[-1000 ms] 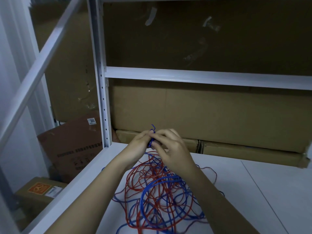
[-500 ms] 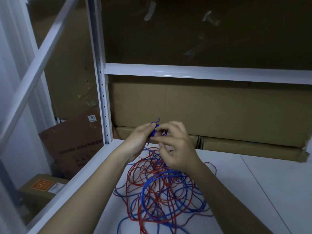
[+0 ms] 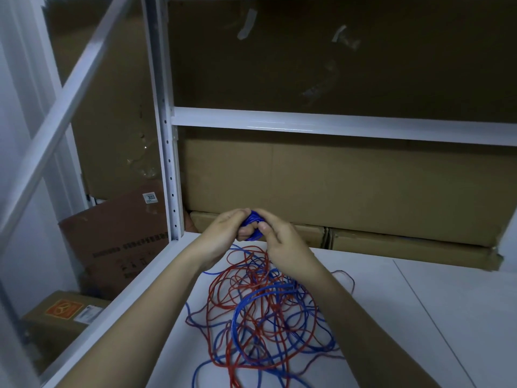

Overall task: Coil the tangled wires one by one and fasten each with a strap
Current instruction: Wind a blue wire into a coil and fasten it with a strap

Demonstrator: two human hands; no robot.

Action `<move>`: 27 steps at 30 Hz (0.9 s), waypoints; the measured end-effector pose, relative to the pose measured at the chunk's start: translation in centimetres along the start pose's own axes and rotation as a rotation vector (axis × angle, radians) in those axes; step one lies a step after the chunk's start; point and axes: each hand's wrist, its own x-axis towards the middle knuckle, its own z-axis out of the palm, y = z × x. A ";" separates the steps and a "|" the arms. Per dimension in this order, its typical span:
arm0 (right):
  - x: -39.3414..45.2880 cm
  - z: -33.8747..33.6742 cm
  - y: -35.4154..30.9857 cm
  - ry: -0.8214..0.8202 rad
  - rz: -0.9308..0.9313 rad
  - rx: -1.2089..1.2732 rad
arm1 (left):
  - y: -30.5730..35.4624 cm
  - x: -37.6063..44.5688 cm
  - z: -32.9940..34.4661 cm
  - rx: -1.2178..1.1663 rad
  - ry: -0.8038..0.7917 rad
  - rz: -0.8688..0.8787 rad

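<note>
A tangle of red and blue wires (image 3: 263, 309) lies on the white shelf board (image 3: 419, 317) in front of me. Above its far edge both hands meet around a small bundle of blue wire (image 3: 253, 219). My left hand (image 3: 223, 233) grips the bundle from the left with curled fingers. My right hand (image 3: 279, 239) holds it from the right, thumb and fingers pinched on the blue loops. Blue strands trail from the bundle down into the tangle. No strap shows in this view.
A white perforated upright (image 3: 167, 163) and a crossbar (image 3: 335, 126) frame the shelf. Flat cardboard boxes (image 3: 335, 186) stand behind it. More cartons (image 3: 117, 233) sit lower left beyond the shelf's edge (image 3: 126, 303).
The loose blue wire end that stuck up between my fingers is now tucked into a tighter bundle. Both hands have closed further around it, staying near the back of the shelf.
</note>
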 end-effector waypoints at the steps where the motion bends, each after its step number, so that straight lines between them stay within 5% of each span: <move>1: 0.0 0.7 0.2 0.076 0.015 -0.016 | -0.3 0.0 0.2 0.043 0.032 0.002; 6: 0.0 3.1 0.6 0.322 0.121 -0.067 | -2.5 0.6 0.5 0.096 0.219 -0.062; 11: 0.2 3.9 0.9 0.415 0.142 -0.075 | -3.0 1.1 0.1 0.219 0.214 0.017; 17: 0.6 4.5 1.3 0.478 0.124 -0.058 | -5.0 0.8 -1.5 0.463 0.105 0.175; 22: 0.8 5.5 2.3 0.527 0.125 -0.084 | -5.5 0.9 -3.3 0.626 -0.107 0.054; 27: 0.5 6.7 3.4 0.381 0.135 -0.253 | -6.1 1.7 -3.3 0.691 -0.155 0.118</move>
